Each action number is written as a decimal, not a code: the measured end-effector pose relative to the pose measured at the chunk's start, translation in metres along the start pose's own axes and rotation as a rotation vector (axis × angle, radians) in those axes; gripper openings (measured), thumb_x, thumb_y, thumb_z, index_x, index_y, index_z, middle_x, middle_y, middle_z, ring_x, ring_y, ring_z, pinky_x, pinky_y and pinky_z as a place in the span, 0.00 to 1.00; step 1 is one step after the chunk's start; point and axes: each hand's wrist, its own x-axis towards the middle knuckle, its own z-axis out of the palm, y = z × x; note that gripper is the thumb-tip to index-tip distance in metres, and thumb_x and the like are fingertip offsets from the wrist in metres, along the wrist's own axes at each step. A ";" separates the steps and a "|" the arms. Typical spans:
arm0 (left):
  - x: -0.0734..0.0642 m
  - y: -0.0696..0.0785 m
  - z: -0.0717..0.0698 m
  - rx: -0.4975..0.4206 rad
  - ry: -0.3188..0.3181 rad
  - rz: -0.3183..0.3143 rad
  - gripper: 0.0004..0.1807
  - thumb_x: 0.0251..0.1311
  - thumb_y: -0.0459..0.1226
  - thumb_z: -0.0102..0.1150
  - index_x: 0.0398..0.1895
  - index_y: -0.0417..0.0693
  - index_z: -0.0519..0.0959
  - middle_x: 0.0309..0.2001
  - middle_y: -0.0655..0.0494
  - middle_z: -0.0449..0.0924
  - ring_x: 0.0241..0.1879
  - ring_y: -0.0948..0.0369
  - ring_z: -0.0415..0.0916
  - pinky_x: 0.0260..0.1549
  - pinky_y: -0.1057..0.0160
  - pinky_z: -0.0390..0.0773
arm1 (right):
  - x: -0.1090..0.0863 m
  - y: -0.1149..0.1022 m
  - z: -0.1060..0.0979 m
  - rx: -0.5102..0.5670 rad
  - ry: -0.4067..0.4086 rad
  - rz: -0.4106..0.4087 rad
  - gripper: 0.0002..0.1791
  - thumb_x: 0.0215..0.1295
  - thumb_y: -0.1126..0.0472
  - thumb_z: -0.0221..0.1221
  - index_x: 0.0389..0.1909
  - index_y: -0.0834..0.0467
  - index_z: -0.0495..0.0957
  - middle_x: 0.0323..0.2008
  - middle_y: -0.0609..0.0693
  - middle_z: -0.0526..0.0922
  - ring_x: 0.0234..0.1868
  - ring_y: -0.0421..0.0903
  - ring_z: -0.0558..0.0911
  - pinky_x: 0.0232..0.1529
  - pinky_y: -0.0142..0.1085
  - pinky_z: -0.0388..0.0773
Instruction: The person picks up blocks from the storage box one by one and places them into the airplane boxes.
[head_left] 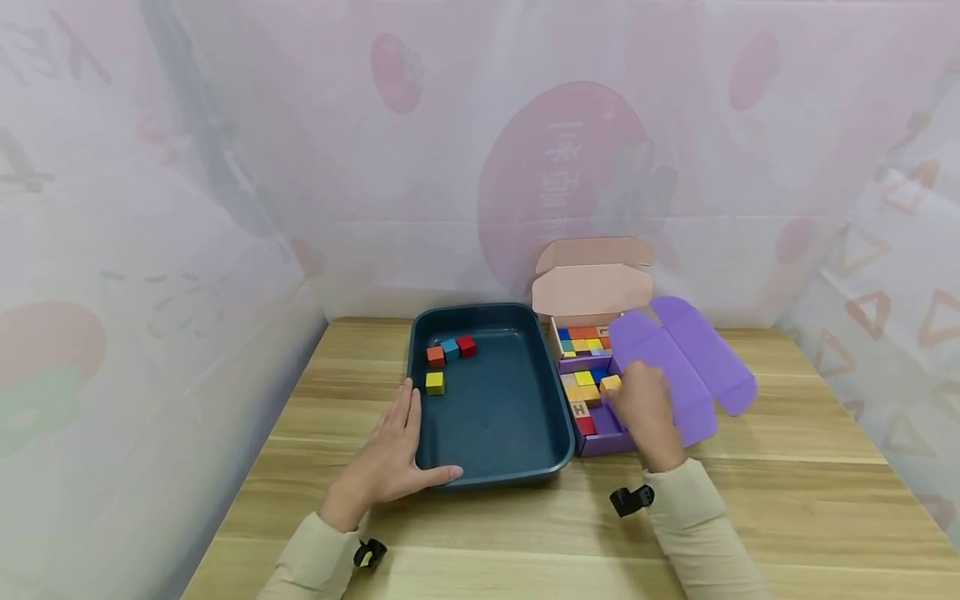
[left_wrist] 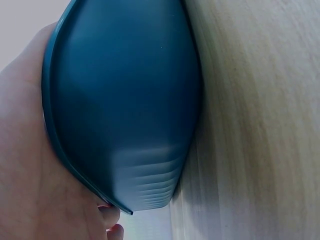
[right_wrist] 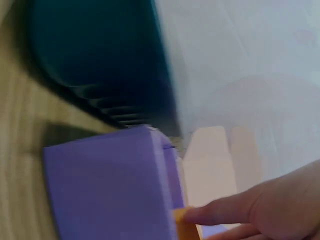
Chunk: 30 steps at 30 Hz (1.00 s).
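My left hand (head_left: 390, 458) rests on the near left corner of a dark blue tray (head_left: 495, 477), its fingers straight along the rim and the thumb over the near edge. In the left wrist view the palm lies against the tray's rim (left_wrist: 50, 100). Inside the tray sit an orange cube (head_left: 436, 357), a blue cube (head_left: 450, 349), a red cube (head_left: 467, 346) and a yellow cube (head_left: 435, 383). Over the purple box (head_left: 611, 443), my right hand (head_left: 647, 408) pinches an orange-yellow block (head_left: 611, 384); the right wrist view shows this block (right_wrist: 186, 225) under a fingertip.
Several coloured blocks lie in the purple box, one marked H (head_left: 580, 409). Its purple lid (head_left: 671, 358) is folded out to the right. Behind stands a pinkish box with its lid (head_left: 592, 289) raised, also holding blocks. A printed curtain (head_left: 420, 183) surrounds the wooden table (head_left: 810, 483).
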 end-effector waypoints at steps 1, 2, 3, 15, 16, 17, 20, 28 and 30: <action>0.000 0.000 0.000 0.002 0.001 0.001 0.79 0.50 0.81 0.57 0.85 0.35 0.37 0.87 0.41 0.25 0.87 0.44 0.31 0.83 0.37 0.46 | -0.001 0.000 0.003 -0.019 0.021 -0.009 0.18 0.60 0.60 0.75 0.23 0.69 0.81 0.21 0.59 0.82 0.25 0.53 0.82 0.25 0.46 0.80; 0.000 0.000 0.000 0.002 0.003 0.004 0.79 0.50 0.81 0.57 0.85 0.35 0.37 0.87 0.41 0.25 0.87 0.44 0.31 0.83 0.37 0.46 | -0.001 0.000 0.007 -0.032 0.039 -0.019 0.17 0.60 0.60 0.76 0.27 0.71 0.83 0.25 0.63 0.85 0.27 0.57 0.85 0.27 0.50 0.83; 0.000 -0.001 0.000 0.003 0.005 0.007 0.78 0.50 0.81 0.57 0.85 0.35 0.37 0.87 0.41 0.25 0.87 0.43 0.31 0.83 0.37 0.46 | -0.001 0.001 0.010 -0.047 0.052 -0.031 0.17 0.60 0.61 0.76 0.30 0.73 0.83 0.28 0.66 0.87 0.30 0.60 0.87 0.29 0.53 0.85; 0.001 -0.003 0.001 -0.010 0.007 0.017 0.78 0.51 0.81 0.58 0.85 0.34 0.37 0.87 0.41 0.24 0.87 0.44 0.31 0.83 0.37 0.46 | 0.002 0.005 0.036 -0.076 0.004 0.012 0.11 0.65 0.66 0.69 0.32 0.73 0.83 0.36 0.72 0.88 0.37 0.68 0.90 0.34 0.57 0.88; 0.001 -0.003 0.001 -0.011 0.009 0.016 0.78 0.51 0.81 0.58 0.85 0.34 0.37 0.87 0.41 0.24 0.87 0.44 0.31 0.83 0.36 0.46 | 0.002 0.005 0.037 -0.080 -0.003 0.015 0.12 0.66 0.66 0.69 0.33 0.73 0.83 0.37 0.72 0.88 0.38 0.67 0.90 0.35 0.57 0.88; 0.001 -0.003 0.001 -0.013 0.011 0.015 0.78 0.51 0.81 0.58 0.85 0.34 0.37 0.87 0.41 0.25 0.87 0.44 0.31 0.83 0.36 0.46 | 0.003 0.004 0.037 -0.082 -0.008 0.017 0.12 0.67 0.66 0.68 0.35 0.74 0.83 0.38 0.73 0.88 0.38 0.67 0.90 0.36 0.57 0.89; 0.001 -0.003 0.000 -0.012 0.015 0.011 0.78 0.51 0.81 0.58 0.85 0.35 0.37 0.87 0.41 0.25 0.87 0.44 0.31 0.83 0.37 0.46 | 0.005 0.002 0.038 -0.069 -0.020 0.021 0.11 0.69 0.67 0.65 0.39 0.75 0.82 0.41 0.73 0.88 0.39 0.65 0.90 0.38 0.56 0.90; 0.001 -0.002 0.001 -0.006 -0.005 0.007 0.79 0.50 0.82 0.57 0.85 0.35 0.36 0.87 0.42 0.24 0.87 0.44 0.30 0.83 0.37 0.46 | 0.006 0.007 0.039 -0.012 -0.033 0.030 0.09 0.67 0.70 0.64 0.38 0.76 0.83 0.41 0.72 0.88 0.39 0.61 0.90 0.38 0.53 0.89; 0.001 -0.001 0.001 -0.012 -0.003 0.004 0.79 0.50 0.81 0.57 0.85 0.35 0.37 0.87 0.42 0.24 0.87 0.44 0.31 0.83 0.37 0.46 | 0.006 0.007 0.038 -0.004 -0.044 0.032 0.11 0.66 0.69 0.66 0.39 0.76 0.83 0.42 0.73 0.88 0.39 0.62 0.89 0.37 0.53 0.88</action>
